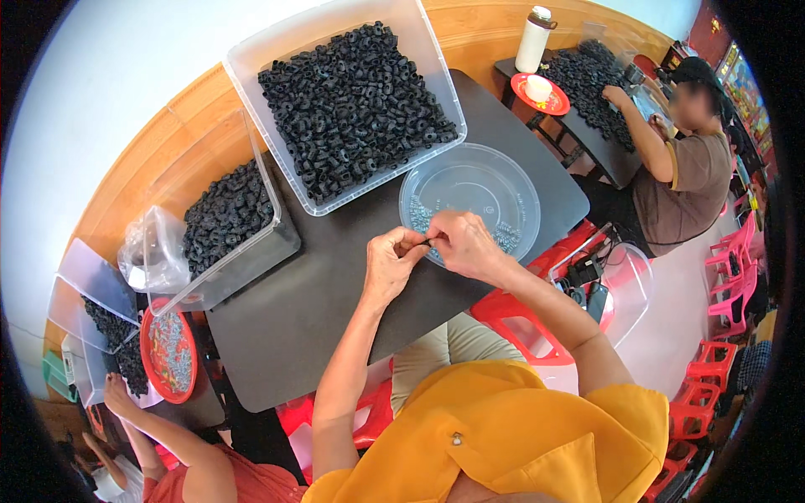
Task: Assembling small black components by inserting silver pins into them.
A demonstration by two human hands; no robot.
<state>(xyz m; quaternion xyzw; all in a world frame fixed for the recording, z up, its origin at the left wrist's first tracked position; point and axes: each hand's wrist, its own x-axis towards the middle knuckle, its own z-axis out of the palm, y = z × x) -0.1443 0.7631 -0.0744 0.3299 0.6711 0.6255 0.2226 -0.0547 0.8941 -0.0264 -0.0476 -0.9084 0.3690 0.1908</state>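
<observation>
My left hand (392,267) and my right hand (465,245) meet above the near edge of a round transparent plastic tub (513,186). Fingers of both hands are closed in a pinch round one small black part (429,243), mostly covered by the fingertips. Whether a second tiny piece is between my right fingers, I cannot tell. Small shiny pale pieces (506,238) lie along the tub's bottom. Behind the tub, a large translucent bin (335,206) holds a heap of small black plastic parts (352,109), ring-like in shape.
A dark table (293,335) lies under my hands. At left stands another transparent bin (239,251) of black parts, near a plastic bag (153,247) and a red tray (194,369) of pale pieces. Co-workers sit left and right. A red stool (537,335) stands at my right.
</observation>
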